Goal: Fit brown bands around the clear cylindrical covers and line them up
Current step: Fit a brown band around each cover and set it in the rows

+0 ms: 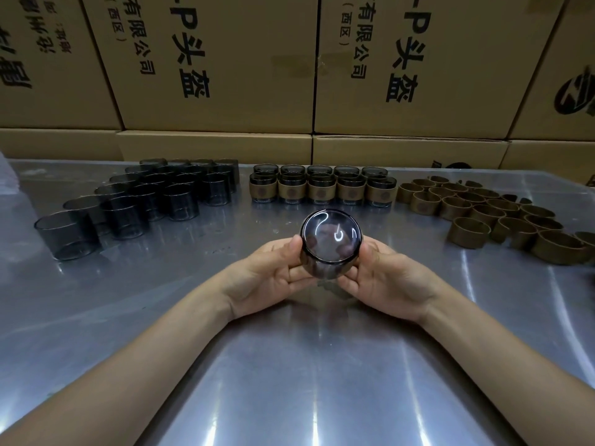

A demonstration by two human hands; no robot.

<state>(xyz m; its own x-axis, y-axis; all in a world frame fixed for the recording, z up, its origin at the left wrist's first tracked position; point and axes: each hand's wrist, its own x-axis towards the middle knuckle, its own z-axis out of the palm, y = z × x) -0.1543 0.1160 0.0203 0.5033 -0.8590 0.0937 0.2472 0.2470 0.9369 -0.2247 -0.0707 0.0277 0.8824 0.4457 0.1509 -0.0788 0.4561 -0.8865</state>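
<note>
Stacked cardboard boxes (219, 62) printed with large black characters are filling the whole background, standing right behind a shiny metal table (322, 365) that is spreading across the lower view and catching streaks of light. On the table's far left, a block of bare clear cylindrical covers (151, 196) is sitting in slanted rows, smoky grey and upright, packed closely together. On the far right, a loose cluster of brown bands (489, 214) is lying in rough rows, many touching their neighbours. Between those two groups, at the far middle, two neat rows of banded covers (322, 188) are standing side by side, each with a brown band wrapped around its lower body. Nearer the person, above the table's centre, both bare forearms are reaching in and the left hand (273, 272) and right hand (386, 278) are cradling a single cover (330, 244) between them, tilted so its round, glossy end is facing the camera. The fingers of each hand are curling under and around its sides, thumbs pressing on the rim, so both are grasping it. Whether a band is on this piece cannot be told.
</note>
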